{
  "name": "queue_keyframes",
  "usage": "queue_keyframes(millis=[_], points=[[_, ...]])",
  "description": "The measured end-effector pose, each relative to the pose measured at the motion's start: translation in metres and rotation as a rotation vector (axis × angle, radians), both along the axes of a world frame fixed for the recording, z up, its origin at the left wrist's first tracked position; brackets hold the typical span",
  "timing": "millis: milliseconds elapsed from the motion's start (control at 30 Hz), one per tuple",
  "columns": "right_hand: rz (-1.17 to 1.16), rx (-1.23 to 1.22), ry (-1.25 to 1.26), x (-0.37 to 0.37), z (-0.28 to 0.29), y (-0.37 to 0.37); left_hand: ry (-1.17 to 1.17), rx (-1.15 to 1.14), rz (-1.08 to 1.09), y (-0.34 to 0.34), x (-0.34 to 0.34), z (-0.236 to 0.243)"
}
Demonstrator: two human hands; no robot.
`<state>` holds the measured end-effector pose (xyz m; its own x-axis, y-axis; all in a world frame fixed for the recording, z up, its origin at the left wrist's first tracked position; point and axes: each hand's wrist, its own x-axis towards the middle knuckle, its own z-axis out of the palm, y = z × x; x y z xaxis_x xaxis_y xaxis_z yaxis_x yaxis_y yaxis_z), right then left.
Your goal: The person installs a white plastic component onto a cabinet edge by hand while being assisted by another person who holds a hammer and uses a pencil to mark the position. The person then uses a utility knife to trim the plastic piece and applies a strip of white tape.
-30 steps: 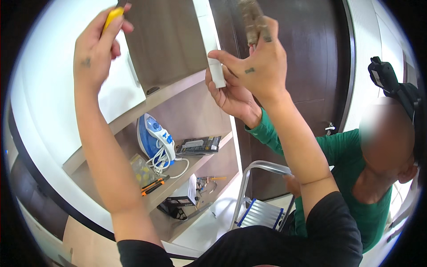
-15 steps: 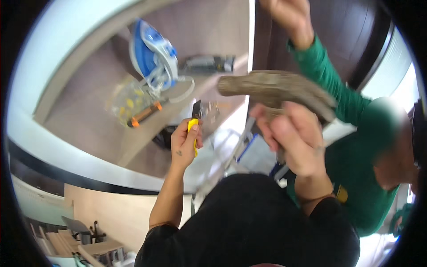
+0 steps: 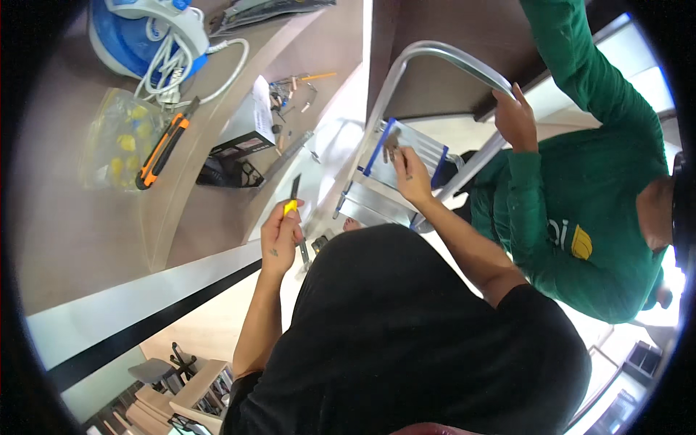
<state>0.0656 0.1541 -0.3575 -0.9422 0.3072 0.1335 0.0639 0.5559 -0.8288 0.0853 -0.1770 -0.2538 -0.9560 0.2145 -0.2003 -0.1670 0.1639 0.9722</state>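
Note:
My left hand (image 3: 279,235) is closed around a yellow-handled tool (image 3: 292,203) whose dark blade points up, held in front of my black shirt. My right hand (image 3: 409,174) reaches out to the top tray of a silver step ladder (image 3: 428,65). Its fingertips pinch a small brown piece (image 3: 391,143) right over the blue-edged tray (image 3: 424,148).
A person in a green shirt (image 3: 594,210) stands at the right, one hand (image 3: 516,116) on the ladder rail. The shelf at left carries a blue-and-white iron (image 3: 141,36), a plastic bag of yellow bits (image 3: 116,141), an orange utility knife (image 3: 163,148), a black box (image 3: 239,138) and loose small hardware (image 3: 290,83).
Both my hands came down from overhead. The view swung downward to the ladder; my right hand moved out to the ladder tray, and the left hand still holds the yellow tool.

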Motion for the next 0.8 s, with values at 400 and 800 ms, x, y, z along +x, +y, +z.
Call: queue_keyframes(millis=[400, 800], points=[[-0.327, 0.414, -0.297, -0.059, -0.264, 0.094, 0.273, -0.406, -0.06, -0.021, -0.009, 0.04], [-0.324, 0.239, -0.692, -0.027, -0.22, 0.05, 0.123, -0.149, -0.071, -0.055, 0.013, 0.008]])
